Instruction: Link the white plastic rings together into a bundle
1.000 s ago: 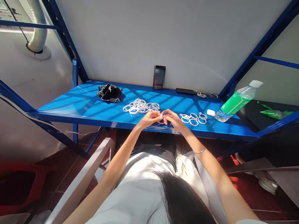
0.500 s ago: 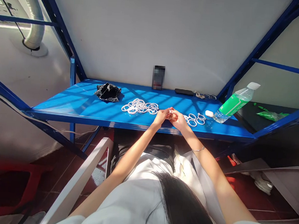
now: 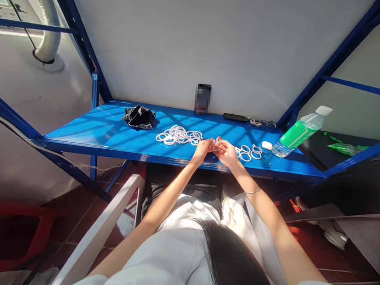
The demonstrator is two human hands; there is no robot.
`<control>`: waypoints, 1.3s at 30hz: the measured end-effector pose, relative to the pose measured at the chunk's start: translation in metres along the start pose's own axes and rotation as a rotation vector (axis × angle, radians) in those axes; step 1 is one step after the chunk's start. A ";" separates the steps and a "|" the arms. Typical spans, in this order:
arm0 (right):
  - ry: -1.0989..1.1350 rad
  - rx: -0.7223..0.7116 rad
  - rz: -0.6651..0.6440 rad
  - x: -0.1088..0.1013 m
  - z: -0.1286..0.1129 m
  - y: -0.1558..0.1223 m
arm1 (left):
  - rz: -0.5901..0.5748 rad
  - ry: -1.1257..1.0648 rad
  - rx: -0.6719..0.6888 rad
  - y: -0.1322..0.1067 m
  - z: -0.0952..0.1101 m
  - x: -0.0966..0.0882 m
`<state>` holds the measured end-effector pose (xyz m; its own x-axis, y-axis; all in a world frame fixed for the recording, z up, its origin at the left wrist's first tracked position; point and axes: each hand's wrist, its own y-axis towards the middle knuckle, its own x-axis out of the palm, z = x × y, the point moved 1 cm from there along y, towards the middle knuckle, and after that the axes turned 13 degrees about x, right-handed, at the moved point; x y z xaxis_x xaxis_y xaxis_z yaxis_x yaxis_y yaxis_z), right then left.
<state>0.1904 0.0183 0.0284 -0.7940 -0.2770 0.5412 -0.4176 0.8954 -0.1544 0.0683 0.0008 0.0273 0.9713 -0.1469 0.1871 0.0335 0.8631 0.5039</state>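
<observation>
Above the front edge of the blue table point(image 3: 88, 136), my left hand point(image 3: 204, 149) and my right hand point(image 3: 225, 151) meet at the fingertips. Both are closed, pinching a small white piece point(image 3: 215, 142) between them. Fingers cover most of it, so its full shape is hidden. Left of my hands lies a heap of white rings point(image 3: 177, 135), overlapping one another. On the other side, close by my right hand, more white rings point(image 3: 245, 153) rest flat on the table, some of them joined in pairs.
A crumpled black bag point(image 3: 139, 117) lies at the back left. Along the wall are an upright dark box-like object point(image 3: 202, 99), a black phone point(image 3: 235, 117) and a coiled cable point(image 3: 255, 122). A green-labelled water bottle point(image 3: 298, 134) and a small white case point(image 3: 267, 145) stand at right.
My fingertips have shifted slightly, with the two hands a little farther apart around the white piece. The rings on the table lie as before; the view has moved slightly.
</observation>
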 end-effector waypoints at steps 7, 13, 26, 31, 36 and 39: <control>-0.517 -0.289 0.072 0.004 0.009 0.000 | 0.015 0.860 0.379 -0.009 -0.003 -0.026; -1.096 -0.506 0.186 0.005 0.003 -0.011 | 0.038 1.048 0.455 -0.002 -0.004 -0.048; -1.668 -0.498 0.976 -0.051 -0.035 -0.020 | 0.107 1.149 0.378 -0.004 -0.013 -0.056; -1.631 -0.403 1.019 -0.068 -0.046 -0.024 | -0.005 1.179 0.438 -0.002 -0.001 -0.050; -1.684 -0.288 0.911 -0.084 -0.045 -0.023 | -0.304 1.232 0.518 0.023 0.009 -0.048; -1.633 -0.294 0.844 -0.087 -0.043 -0.017 | -0.456 1.249 0.590 0.036 0.011 -0.057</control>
<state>0.2852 0.0423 0.0194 -0.3841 0.3582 -0.8509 0.2029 0.9319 0.3007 0.0110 0.0352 0.0441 0.4807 0.4252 -0.7669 0.5881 0.4923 0.6417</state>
